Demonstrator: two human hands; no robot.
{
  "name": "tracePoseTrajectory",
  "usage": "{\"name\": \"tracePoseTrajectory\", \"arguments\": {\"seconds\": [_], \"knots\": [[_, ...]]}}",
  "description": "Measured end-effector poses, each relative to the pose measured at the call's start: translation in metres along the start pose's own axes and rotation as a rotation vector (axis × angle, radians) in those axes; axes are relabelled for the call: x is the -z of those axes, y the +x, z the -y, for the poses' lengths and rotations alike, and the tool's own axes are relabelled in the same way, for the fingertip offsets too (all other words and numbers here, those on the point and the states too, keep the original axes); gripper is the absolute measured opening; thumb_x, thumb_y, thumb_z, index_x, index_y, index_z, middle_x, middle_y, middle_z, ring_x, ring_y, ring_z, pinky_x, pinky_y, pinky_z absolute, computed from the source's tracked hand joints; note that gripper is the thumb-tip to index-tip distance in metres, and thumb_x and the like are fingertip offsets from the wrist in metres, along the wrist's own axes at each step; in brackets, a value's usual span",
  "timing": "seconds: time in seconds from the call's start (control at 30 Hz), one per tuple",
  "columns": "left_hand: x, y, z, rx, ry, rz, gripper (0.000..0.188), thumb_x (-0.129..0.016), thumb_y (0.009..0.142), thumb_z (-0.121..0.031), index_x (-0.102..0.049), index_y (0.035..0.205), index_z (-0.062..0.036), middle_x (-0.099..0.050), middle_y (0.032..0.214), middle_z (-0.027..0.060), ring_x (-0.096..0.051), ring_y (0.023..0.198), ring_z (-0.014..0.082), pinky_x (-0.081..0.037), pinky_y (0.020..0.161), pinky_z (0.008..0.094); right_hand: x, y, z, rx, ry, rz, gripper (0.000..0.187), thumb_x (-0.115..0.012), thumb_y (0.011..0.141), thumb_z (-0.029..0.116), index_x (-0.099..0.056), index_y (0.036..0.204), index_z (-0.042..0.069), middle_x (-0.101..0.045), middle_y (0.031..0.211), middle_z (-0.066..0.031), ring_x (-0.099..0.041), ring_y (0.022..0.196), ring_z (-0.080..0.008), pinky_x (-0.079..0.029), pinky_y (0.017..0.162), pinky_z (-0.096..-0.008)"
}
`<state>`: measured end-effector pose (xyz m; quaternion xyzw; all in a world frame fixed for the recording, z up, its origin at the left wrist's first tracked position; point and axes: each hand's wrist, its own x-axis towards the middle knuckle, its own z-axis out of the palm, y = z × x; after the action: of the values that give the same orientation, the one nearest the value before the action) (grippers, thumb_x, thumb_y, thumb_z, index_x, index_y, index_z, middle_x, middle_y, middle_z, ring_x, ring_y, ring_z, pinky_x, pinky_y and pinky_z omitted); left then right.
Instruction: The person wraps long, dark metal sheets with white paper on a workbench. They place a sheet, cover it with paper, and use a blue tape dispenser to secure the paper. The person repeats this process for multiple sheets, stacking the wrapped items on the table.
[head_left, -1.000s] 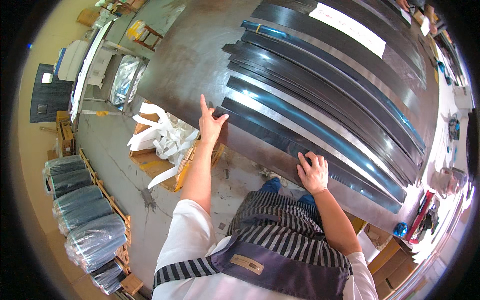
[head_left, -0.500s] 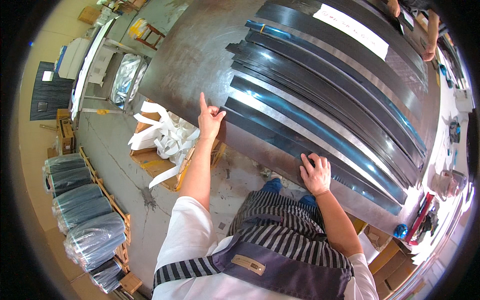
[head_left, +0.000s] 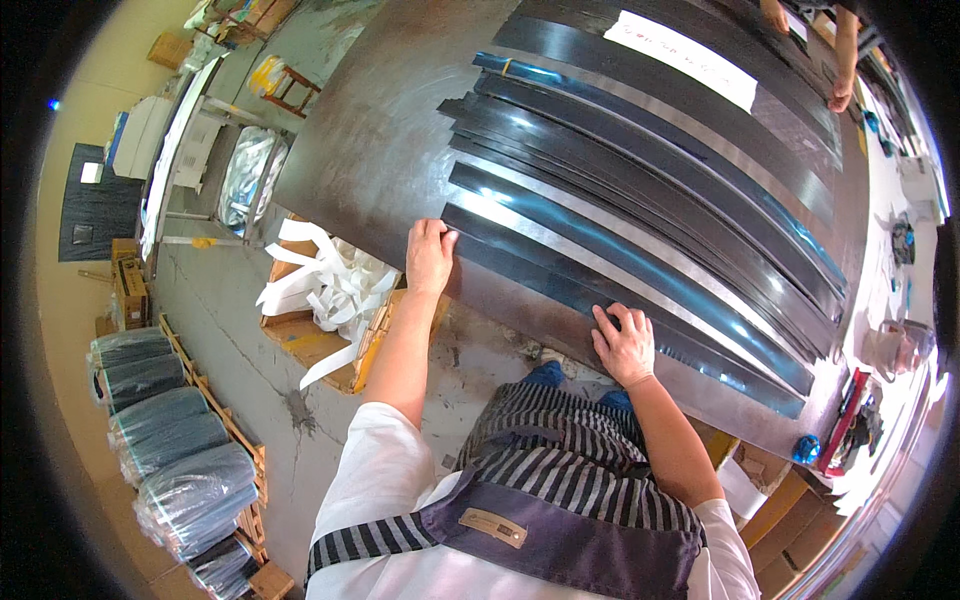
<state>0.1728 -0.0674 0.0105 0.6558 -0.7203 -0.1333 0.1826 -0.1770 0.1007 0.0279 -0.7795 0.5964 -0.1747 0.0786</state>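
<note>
A long, dark strip (head_left: 530, 258) lies along the near edge of the metal-topped table (head_left: 375, 130). At its left end, my left hand (head_left: 430, 260) is closed, with fingers bent over the strip's corner. My right hand (head_left: 625, 345) rests farther right along the same strip, its fingers apart and touching the near side. Just beyond runs a glossy blue-black strip (head_left: 560, 225). A stack of overlapping black strips (head_left: 560, 145) spreads across the middle, and a bundle of bluish strips (head_left: 600, 95) is tied with a yellow band near its left end.
A white sheet with handwriting (head_left: 685, 60) lies on the far strips. Another person's hand (head_left: 840, 95) shows at the far right. Left of the table stands a carton of white strip scraps (head_left: 340, 285). Wrapped rolls (head_left: 190, 450) sit on pallets. A blue round object (head_left: 805, 449) is at the right corner.
My left hand has folded its raised pointing finger down onto the strip's end. My right hand keeps its place on the strip. The other person's hand has shifted slightly.
</note>
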Motion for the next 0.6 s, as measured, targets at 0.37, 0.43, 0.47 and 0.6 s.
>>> {"name": "tracePoseTrajectory", "arguments": {"seconds": [0.37, 0.43, 0.47, 0.6], "knots": [[0.013, 0.0, -0.06, 0.032, 0.232, 0.05, 0.063, -0.083, 0.074, -0.039, -0.057, 0.116, -0.0006, -0.055, 0.118, 0.0185, -0.054, 0.111, 0.0361, -0.045, 0.095, 0.0477, 0.038, -0.038, -0.027, -0.401, 0.462, -0.312, 0.028, -0.067, 0.089, 0.01, -0.064, 0.116, 0.004, -0.06, 0.118, -0.0152, -0.056, 0.11, -0.0352, -0.047, 0.096, -0.041], [0.016, -0.013, -0.082, -0.15, 0.245, -0.023, 0.055, -0.083, 0.075, -0.025, -0.058, 0.119, -0.005, -0.054, 0.121, 0.0135, -0.054, 0.111, 0.0337, -0.044, 0.094, 0.047, 0.046, -0.077, -0.063, -0.616, 0.226, -0.496, 0.019, -0.064, 0.09, 0.008, -0.065, 0.109, 0.003, -0.06, 0.115, -0.0151, -0.055, 0.109, -0.0354, -0.045, 0.096, -0.0439], [0.012, -0.017, -0.088, -0.243, 0.128, 0.036, 0.051, -0.083, 0.074, -0.021, -0.06, 0.118, -0.0091, -0.052, 0.122, 0.0102, -0.052, 0.114, 0.0322, -0.042, 0.096, 0.0466, 0.052, -0.098, -0.084, -0.713, 0.095, -0.549, 0.017, -0.063, 0.091, 0.009, -0.064, 0.107, 0.003, -0.06, 0.115, -0.0152, -0.054, 0.11, -0.0358, -0.044, 0.096, -0.0452], [-0.01, -0.017, -0.106, -0.438, 0.036, 0.266, 0.048, -0.086, 0.068, -0.019, -0.061, 0.108, -0.0108, -0.052, 0.116, 0.0081, -0.051, 0.114, 0.03, -0.039, 0.1, 0.0466, 0.058, -0.17, -0.146, -0.907, -0.284, -0.542, 0.02, -0.06, 0.093, 0.014, -0.061, 0.11, 0.004, -0.056, 0.119, -0.0154, -0.05, 0.113, -0.0369, -0.042, 0.098, -0.0467]]}}
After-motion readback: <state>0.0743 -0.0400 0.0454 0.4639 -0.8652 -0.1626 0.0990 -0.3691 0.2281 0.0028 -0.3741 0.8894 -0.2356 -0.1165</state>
